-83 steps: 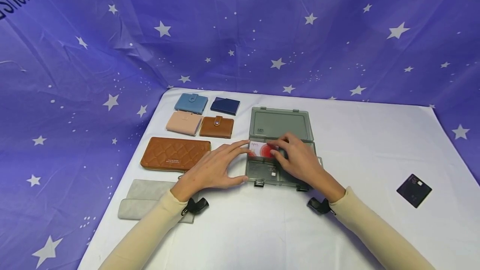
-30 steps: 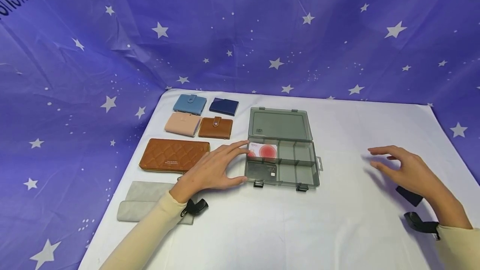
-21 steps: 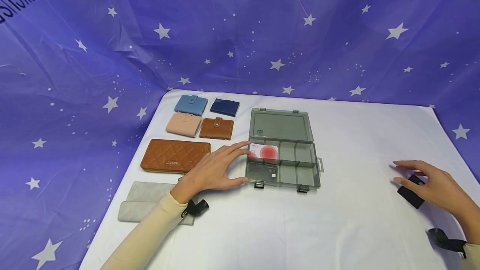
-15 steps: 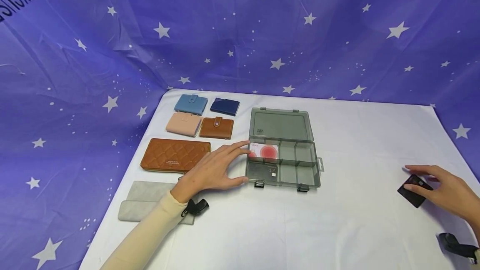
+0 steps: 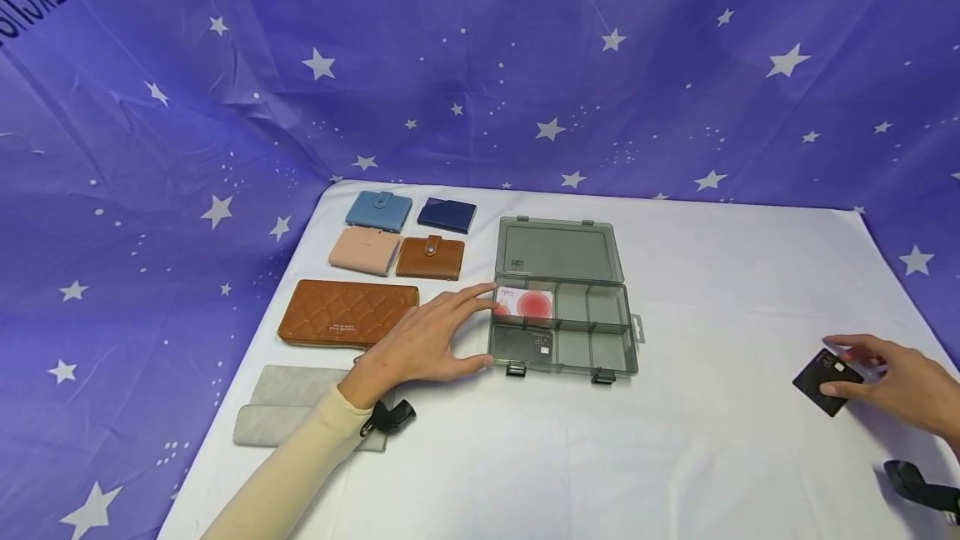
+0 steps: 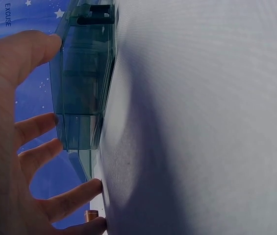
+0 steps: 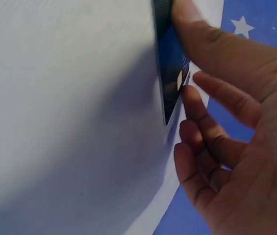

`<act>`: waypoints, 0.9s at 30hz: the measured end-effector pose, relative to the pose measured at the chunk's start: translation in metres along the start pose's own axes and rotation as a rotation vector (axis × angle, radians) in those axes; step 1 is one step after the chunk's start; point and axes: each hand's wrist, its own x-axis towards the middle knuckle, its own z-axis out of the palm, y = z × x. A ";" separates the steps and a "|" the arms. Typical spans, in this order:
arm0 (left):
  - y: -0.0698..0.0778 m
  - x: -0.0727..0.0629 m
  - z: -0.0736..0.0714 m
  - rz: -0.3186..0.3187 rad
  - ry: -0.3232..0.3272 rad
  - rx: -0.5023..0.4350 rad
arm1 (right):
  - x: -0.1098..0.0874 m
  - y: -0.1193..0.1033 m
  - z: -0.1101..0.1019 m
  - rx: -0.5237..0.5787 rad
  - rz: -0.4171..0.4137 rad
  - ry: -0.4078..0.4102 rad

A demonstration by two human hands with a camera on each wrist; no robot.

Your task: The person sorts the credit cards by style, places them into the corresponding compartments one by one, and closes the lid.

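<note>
At the right of the head view, my right hand [image 5: 900, 386] pinches a black bank card [image 5: 812, 383], thumb on its face and fingers at its far edge. In the right wrist view the card [image 7: 170, 73] stands at a slant, its lower edge at or just over the cloth. My left hand [image 5: 423, 350] spreads its fingers against the left side of a grey see-through compartment box [image 5: 611, 348]. In that box lie a white-and-red card [image 5: 517, 302] in the back row and a dark VIP card [image 5: 517, 344] in the front row.
The box's lid [image 5: 558, 248] is folded back. Left stand a blue card holder [image 5: 378, 211], a navy one [image 5: 447, 215], a pink wallet [image 5: 363, 250], a small brown wallet [image 5: 430, 258], a quilted brown wallet [image 5: 345, 312] and a grey folded wallet [image 5: 300, 386].
My right hand has left the white-and-red card in the box, moved right and taken hold of the black card. My left hand has stayed at the box's left side.
</note>
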 end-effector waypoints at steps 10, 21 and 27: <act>0.000 0.000 0.000 0.011 0.009 -0.002 | -0.001 -0.008 0.002 0.020 0.047 -0.071; -0.001 -0.001 0.002 0.021 0.026 -0.004 | 0.001 -0.015 -0.001 -0.021 0.098 -0.104; -0.001 0.000 0.001 0.021 0.021 0.001 | 0.001 -0.015 -0.002 -0.029 0.063 -0.096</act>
